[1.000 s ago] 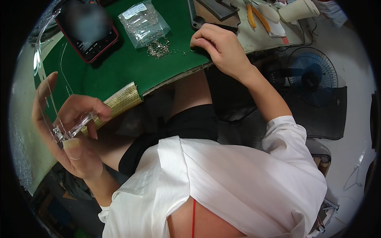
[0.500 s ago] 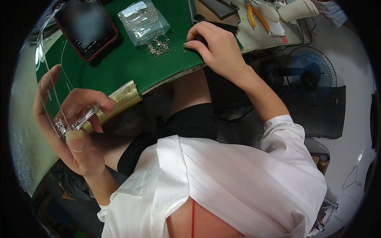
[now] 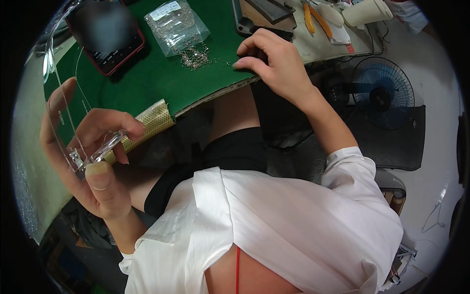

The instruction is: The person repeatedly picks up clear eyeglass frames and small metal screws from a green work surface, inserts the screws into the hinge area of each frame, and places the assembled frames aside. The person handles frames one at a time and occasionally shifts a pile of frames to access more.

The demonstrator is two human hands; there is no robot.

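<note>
My left hand point(image 3: 93, 152) is closed on a clear eyeglass frame point(image 3: 108, 146), held up over the table's near left edge. Its thumb and fingers grip the frame near a hinge, and a thin see-through temple point(image 3: 62, 117) rises past the raised forefinger. On the green mat point(image 3: 147, 81), my right hand point(image 3: 279, 61) is curled with thumb and forefinger drawn together beside a few scattered metal bits point(image 3: 226, 62). Anything between those fingertips is too small or hidden. Farther left lies a pile of tiny silvery metal parts point(image 3: 195, 58), spilling from a clear plastic bag point(image 3: 176, 24).
A phone point(image 3: 110, 41) in a red-edged case lies at the back left. A yellow mesh-patterned roll point(image 3: 154, 117) lines the table edge. Behind my right hand are a dark tray point(image 3: 264, 17), orange-handled pliers point(image 3: 309, 19) and a pale cup point(image 3: 367, 12). A blue fan point(image 3: 384, 93) stands right.
My right hand has slid slightly right and toward me across the mat, away from the pile. A few metal bits lie closer to the thumb. The left hand keeps its hold almost unmoved.
</note>
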